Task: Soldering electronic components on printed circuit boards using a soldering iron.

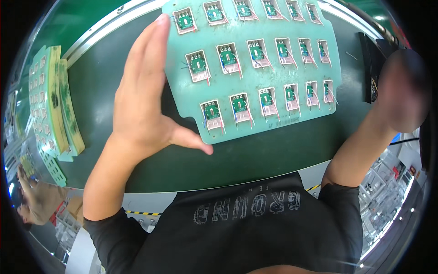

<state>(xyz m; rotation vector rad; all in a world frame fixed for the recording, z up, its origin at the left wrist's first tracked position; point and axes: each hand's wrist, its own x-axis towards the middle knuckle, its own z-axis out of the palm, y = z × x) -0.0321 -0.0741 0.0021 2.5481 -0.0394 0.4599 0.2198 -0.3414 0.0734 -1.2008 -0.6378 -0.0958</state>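
Note:
A pale green tray (246, 83) lies on the dark green worktop, with three rows of square pockets. Small green circuit boards (228, 57) sit in the pockets, with thin red, blue and black wires trailing from them. My left hand (139, 102) is open along the tray's left side, fingers stretched and thumb spread toward its near left corner. The fingertips appear to touch the edge. Away to the right, beyond the tray, my right hand (404, 96) is smeared by motion beside a dark object. Its fingers cannot be made out.
Several similar green trays with yellowish edges (54, 100) stand stacked at the left of the worktop (255, 160). A black holder (366, 68) stands at the right edge. A dark hose or cable (376, 23) runs along the upper right. Another person (43, 201) is at the far left.

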